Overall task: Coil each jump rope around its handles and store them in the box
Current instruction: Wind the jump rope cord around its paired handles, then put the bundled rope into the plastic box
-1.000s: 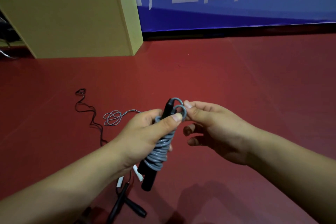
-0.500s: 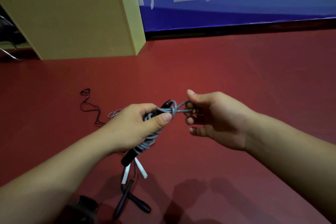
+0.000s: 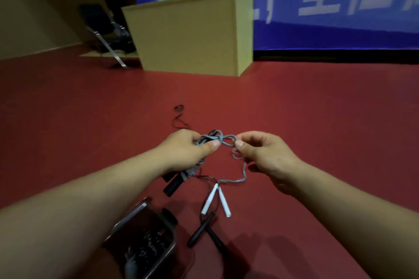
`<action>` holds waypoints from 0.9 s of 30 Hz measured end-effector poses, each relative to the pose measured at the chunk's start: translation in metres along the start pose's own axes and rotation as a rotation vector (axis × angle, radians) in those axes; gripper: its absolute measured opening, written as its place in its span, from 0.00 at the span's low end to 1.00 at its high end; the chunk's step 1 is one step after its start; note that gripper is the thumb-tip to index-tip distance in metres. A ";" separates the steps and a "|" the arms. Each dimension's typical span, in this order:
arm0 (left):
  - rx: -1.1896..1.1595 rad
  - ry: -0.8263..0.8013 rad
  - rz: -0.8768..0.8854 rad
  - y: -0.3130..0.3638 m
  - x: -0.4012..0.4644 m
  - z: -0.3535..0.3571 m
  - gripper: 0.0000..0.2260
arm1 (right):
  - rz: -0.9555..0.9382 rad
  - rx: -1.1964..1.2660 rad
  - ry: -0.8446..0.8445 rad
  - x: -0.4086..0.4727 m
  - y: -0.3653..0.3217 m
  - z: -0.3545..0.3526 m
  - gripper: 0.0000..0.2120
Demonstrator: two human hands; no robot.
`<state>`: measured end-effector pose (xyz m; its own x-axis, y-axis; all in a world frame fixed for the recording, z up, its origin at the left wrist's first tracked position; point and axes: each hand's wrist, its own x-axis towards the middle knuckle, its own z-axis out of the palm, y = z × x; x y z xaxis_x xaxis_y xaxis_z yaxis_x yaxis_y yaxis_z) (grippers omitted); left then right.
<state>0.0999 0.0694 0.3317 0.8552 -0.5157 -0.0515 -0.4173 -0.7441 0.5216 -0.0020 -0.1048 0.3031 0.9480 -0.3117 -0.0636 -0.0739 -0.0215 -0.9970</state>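
Note:
My left hand (image 3: 188,152) grips a pair of black handles (image 3: 173,184) with grey rope (image 3: 192,169) coiled round them. My right hand (image 3: 260,154) pinches a loop of that grey rope (image 3: 227,139) just right of the handle tops. On the red floor below lie two white handles (image 3: 216,198) with a grey cord (image 3: 240,176) and two black handles (image 3: 204,230) crossed. A thin black cord (image 3: 179,118) trails away beyond my hands. The dark box (image 3: 147,240) sits at the lower left, partly behind my left forearm, with dark things inside.
A tan wooden cabinet (image 3: 192,34) stands on the floor ahead. A folding chair (image 3: 106,34) is to its left. A blue banner (image 3: 328,2) with white characters covers the back wall. Red floor (image 3: 317,108) spreads to the right.
The view has swung left and down, bringing the box and chair into sight. My right hand has drawn the grey loop further out to the right of the handles.

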 end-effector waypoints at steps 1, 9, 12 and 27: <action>0.062 -0.019 -0.042 -0.005 -0.002 -0.006 0.24 | -0.007 -0.007 -0.007 0.002 0.002 0.010 0.04; 0.159 -0.047 -0.277 -0.087 -0.054 -0.060 0.24 | -0.112 -0.030 -0.189 0.013 0.033 0.121 0.05; -0.074 -0.021 -0.416 -0.143 -0.077 -0.030 0.24 | -0.122 -0.086 -0.228 0.013 0.064 0.160 0.06; -1.062 0.371 -1.057 -0.281 -0.151 0.140 0.21 | 0.168 -0.520 -0.580 0.009 0.189 0.265 0.07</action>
<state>0.0451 0.2970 0.0740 0.7026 0.2854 -0.6519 0.6737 0.0285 0.7385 0.0745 0.1403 0.1023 0.9107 0.1914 -0.3660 -0.2292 -0.5030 -0.8334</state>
